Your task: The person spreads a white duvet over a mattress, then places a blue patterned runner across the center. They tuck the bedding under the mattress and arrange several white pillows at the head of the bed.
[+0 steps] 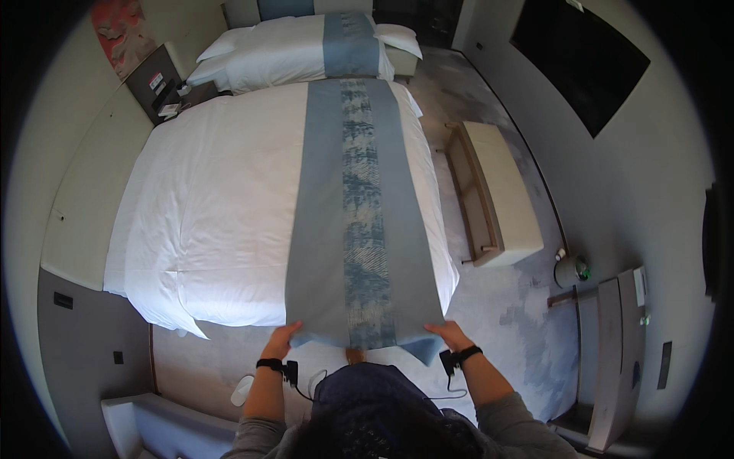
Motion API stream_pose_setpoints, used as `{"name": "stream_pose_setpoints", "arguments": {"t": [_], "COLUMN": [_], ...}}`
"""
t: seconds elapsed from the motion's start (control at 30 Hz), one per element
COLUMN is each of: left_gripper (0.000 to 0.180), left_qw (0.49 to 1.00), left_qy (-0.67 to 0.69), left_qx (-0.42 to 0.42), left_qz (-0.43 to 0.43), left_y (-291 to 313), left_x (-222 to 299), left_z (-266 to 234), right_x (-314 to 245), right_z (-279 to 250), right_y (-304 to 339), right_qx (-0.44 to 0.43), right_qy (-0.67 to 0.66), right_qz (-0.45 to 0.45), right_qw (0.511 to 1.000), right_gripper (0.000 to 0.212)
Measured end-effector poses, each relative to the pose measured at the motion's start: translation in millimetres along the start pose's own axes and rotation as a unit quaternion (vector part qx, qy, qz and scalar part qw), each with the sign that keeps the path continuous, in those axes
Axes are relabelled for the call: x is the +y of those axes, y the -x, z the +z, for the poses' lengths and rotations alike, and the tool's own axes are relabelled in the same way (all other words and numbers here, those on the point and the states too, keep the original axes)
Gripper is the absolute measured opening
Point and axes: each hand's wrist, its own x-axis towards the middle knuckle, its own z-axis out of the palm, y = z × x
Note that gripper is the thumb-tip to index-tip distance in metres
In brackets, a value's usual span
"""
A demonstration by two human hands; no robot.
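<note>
Left hand clamped on the near left edge of the runner; right hand clamped on the near right edge. Hands well apart, cloth spanning between them. Runner stretches ahead of both across the bed, blue-grey, patterned band midway. Loose flap hangs just inside right hand. Second bed farther ahead; TV ahead, well to the right.

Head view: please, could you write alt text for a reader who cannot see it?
A left hand and right hand grip the near end of a blue-grey bed runner with a patterned central stripe, laid across a white-covered bed. Beyond stands a second bed with a similar runner; at right are a cream bench and a wall-mounted television.
</note>
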Motion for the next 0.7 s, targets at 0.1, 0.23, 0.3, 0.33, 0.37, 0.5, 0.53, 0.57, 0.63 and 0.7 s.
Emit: {"name": "stream_pose_setpoints", "arguments": {"t": [0.1, 0.23, 0.3, 0.33, 0.37, 0.5, 0.53, 0.57, 0.63, 0.7], "left_gripper": [0.035, 0.029, 0.033, 0.038, 0.039, 0.038, 0.038, 0.038, 0.039, 0.037], "left_qw": [0.984, 0.964, 0.976, 0.976, 0.969, 0.977, 0.978, 0.979, 0.985, 0.985], "left_qy": [-0.104, 0.138, -0.013, -0.093, -0.150, -0.151, -0.171, -0.167, -0.158, -0.158], "left_qx": [0.044, 0.052, 0.065, 0.069, 0.081, 0.108, 0.087, 0.093, 0.050, 0.051], "left_qz": [0.137, 0.220, 0.207, 0.185, 0.181, 0.108, 0.077, 0.070, 0.051, 0.045], "left_y": [13, 82, 74, 70, 58, 55, 59, 63, 56, 49], "left_x": [32, 94, 50, 28, 6, -48, -52, -57, -59, -70], "left_z": [-10, 40, -16, -19, -17, -21, -17, -17, -12, -13], "right_x": [-27, -79, -41, -6, 49, 89, 83, 70, 67, 72], "right_z": [-2, 10, 11, -3, -29, -22, -19, -12, -12, -15], "right_y": [-11, 49, 47, 42, 29, 28, 32, 37, 39, 44], "right_qx": [-0.059, -0.006, -0.014, 0.003, 0.048, 0.091, 0.107, 0.100, 0.067, 0.060], "right_qy": [0.112, -0.135, -0.065, 0.008, 0.146, 0.249, 0.267, 0.232, 0.158, 0.173], "right_qz": [-0.048, -0.123, -0.130, -0.139, -0.104, -0.076, -0.057, -0.073, -0.088, -0.102], "right_qw": [0.991, 0.983, 0.989, 0.990, 0.983, 0.961, 0.956, 0.965, 0.981, 0.978], "right_gripper": [0.028, 0.028, 0.029, 0.030, 0.034, 0.036, 0.035, 0.036, 0.036, 0.037]}}
